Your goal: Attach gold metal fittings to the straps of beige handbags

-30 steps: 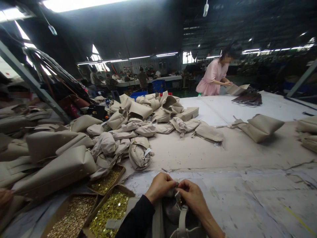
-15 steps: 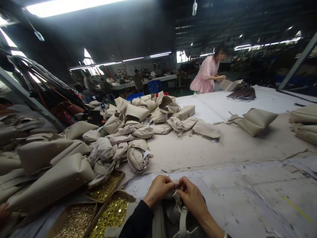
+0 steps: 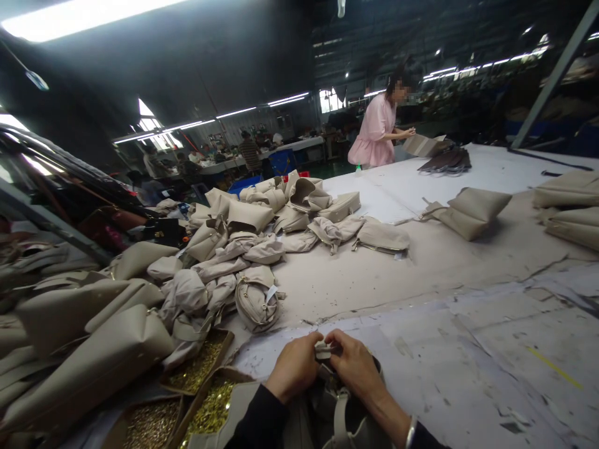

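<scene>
1. Hands meet at bottom centre, over a beige bag [image 3: 337, 411] lying on the worktable [image 3: 468, 349] right in front of the person.
2. Left hand [image 3: 294, 368], dark sleeve, fingers curled shut, pinching a small tab [image 3: 322, 350] at the bag's top edge.
3. Right hand [image 3: 356, 368], bracelet at wrist, also closed on that tab from the other side; fingertips of both hands touch.
4. Bag strap [image 3: 342, 418] runs down from the tab, btwn the wrists.
5. Just left of the bag: cardboard trays of gold-coloured small hardware [image 3: 213, 399]; exact parts too small to tell.
6. Behind the trays, left of the bag & further back: big heap of beige bags [image 3: 224, 262], some flat, some crumpled.
7. Far beyond the bag, across the table: person in pink [image 3: 374, 131] bent over a box [image 3: 423, 144], beside a dark stack [image 3: 447, 161].
8. Right of the bag, well apart: more beige bags [image 3: 472, 209] on the table.
</scene>
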The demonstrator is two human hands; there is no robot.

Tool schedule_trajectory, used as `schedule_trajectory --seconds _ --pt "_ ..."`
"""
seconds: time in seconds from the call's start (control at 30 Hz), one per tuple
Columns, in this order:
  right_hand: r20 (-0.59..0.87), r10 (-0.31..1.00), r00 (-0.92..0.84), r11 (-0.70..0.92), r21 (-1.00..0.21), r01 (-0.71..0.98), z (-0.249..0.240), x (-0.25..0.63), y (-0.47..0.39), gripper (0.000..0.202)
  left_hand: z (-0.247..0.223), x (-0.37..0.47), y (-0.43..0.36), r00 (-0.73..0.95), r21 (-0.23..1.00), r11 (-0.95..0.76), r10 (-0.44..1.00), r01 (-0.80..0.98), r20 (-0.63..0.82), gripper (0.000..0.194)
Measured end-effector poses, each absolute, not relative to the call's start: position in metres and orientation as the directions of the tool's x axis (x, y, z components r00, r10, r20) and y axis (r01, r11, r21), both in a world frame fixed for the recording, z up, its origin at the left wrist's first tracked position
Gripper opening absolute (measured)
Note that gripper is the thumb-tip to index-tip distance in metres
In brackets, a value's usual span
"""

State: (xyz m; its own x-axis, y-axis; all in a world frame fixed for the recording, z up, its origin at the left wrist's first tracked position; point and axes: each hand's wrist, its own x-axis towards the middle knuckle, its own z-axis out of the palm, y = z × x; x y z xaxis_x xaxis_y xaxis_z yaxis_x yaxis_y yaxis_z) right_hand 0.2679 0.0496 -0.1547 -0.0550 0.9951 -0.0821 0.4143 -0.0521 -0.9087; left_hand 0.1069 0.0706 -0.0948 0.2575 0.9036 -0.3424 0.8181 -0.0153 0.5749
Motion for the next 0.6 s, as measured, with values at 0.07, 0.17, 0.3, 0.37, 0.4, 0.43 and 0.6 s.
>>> schedule_trajectory --seconds 0.07,0.17,0.3,0.37,0.4,0.43,0.6 --pt "-0.096 0.994 -0.058 -0.065 -0.917 0.393 -0.155 0.268 0.051 0.027 -0.086 0.113 0.062 0.242 0.424 -0.091 0.917 0.901 -0.317 0.064" --pt "-0.157 0.985 -0.070 -0.121 -0.920 0.373 -0.154 0.270 0.055 0.021 -0.085 0.119 0.054 0.149 0.393 -0.012 0.936 0.919 -0.320 0.064" --pt "-0.197 0.975 -0.099 -0.155 -0.932 0.328 -0.152 0.272 0.060 0.013 -0.100 0.111 0.058 0.043 0.524 0.154 0.938 0.838 -0.344 0.038" --pt "-0.219 0.970 -0.103 -0.177 -0.934 0.311 -0.150 0.273 0.062 0.011 -0.107 0.106 0.061 0.074 0.620 0.193 0.923 0.760 -0.378 0.031" --pt "-0.233 0.967 -0.104 -0.192 -0.933 0.303 -0.149 0.273 0.063 0.011 -0.109 0.105 0.062 0.083 0.649 0.206 0.919 0.733 -0.385 0.030" --pt "-0.250 0.962 -0.108 -0.209 -0.932 0.295 -0.149 0.273 0.065 0.013 -0.110 0.104 0.062 0.085 0.660 0.210 0.919 0.722 -0.384 0.029" --pt "-0.349 0.916 -0.198 -0.303 -0.925 0.229 -0.150 0.275 0.071 0.024 -0.106 0.114 0.058 -0.018 0.525 0.211 0.937 0.825 -0.349 0.027"
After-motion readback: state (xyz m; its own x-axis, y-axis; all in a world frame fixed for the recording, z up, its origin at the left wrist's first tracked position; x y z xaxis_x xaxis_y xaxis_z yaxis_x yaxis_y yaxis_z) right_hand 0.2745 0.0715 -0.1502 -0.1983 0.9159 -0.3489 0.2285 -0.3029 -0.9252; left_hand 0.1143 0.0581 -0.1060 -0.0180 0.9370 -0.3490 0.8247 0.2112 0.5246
